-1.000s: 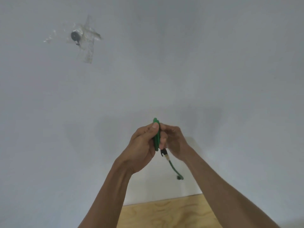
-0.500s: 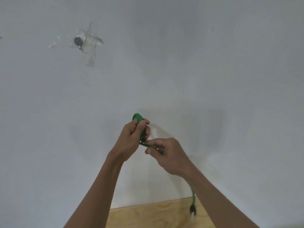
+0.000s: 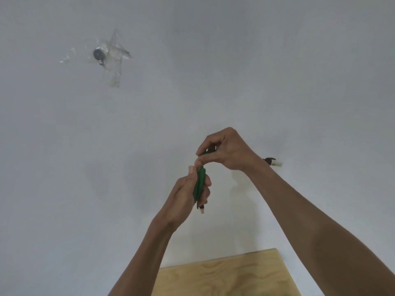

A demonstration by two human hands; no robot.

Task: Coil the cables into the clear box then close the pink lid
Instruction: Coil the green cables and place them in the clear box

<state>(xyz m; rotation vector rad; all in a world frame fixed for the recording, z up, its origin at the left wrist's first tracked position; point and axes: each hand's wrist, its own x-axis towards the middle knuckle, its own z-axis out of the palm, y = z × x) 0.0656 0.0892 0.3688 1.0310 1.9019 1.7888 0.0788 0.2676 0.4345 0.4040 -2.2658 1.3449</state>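
A green cable (image 3: 199,184) is held up in front of a white wall, wound into a narrow coil. My left hand (image 3: 186,195) grips the coil, and one plug end (image 3: 201,208) hangs just below its fingers. My right hand (image 3: 226,149) is above it, pinching the cable's free length over the top of the coil. The other plug (image 3: 274,163) sticks out to the right behind my right wrist. The clear box and pink lid are out of view.
A plywood tabletop (image 3: 224,276) shows at the bottom, with its far edge against the white wall. A small dark round object (image 3: 98,54) is taped to the wall at upper left.
My right hand has risen from below the coil to above it, carrying the free cable end up and to the right. My left hand has dropped a little with the coil.
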